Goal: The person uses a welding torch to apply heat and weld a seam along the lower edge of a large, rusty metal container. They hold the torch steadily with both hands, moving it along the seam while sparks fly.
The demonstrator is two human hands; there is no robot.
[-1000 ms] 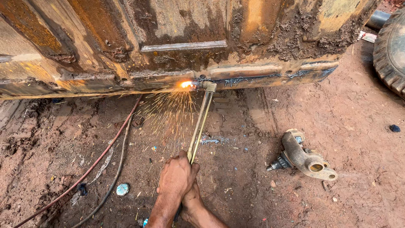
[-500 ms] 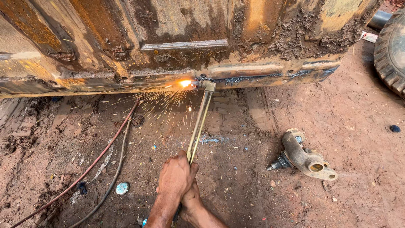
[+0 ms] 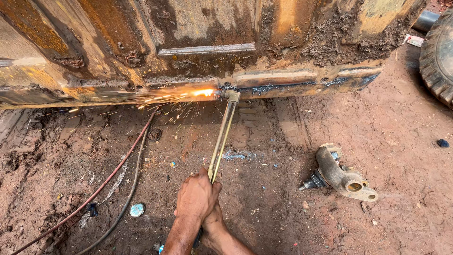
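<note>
Low on the red dirt ground (image 3: 387,123), near its bottom edge, a brass cutting torch (image 3: 221,141) was gripped by both hands; the left hand (image 3: 196,198) was wrapped over the handle with fingers closed tight, while the right hand (image 3: 213,224) was tucked beneath it, its fingers mostly hidden, so their hold could not be told for certain; the torch's long tubes were angled up toward the top edge of the ground, where its head was pressed close to the lower seam of a rusted, mud-caked metal body (image 3: 198,52); a bright flame (image 3: 204,92) was seen at the seam, and sparks (image 3: 160,106) were thrown leftward and down onto the dirt; two hoses (image 3: 123,174), one red and one dark, were laid across the ground's left side, directly under the spark fall; a hose could be judged at risk of being scorched by that spray; a cast metal part (image 3: 342,174) lay well apart toward the right edge, and a tyre (image 3: 439,56) stood at the top right corner.
</note>
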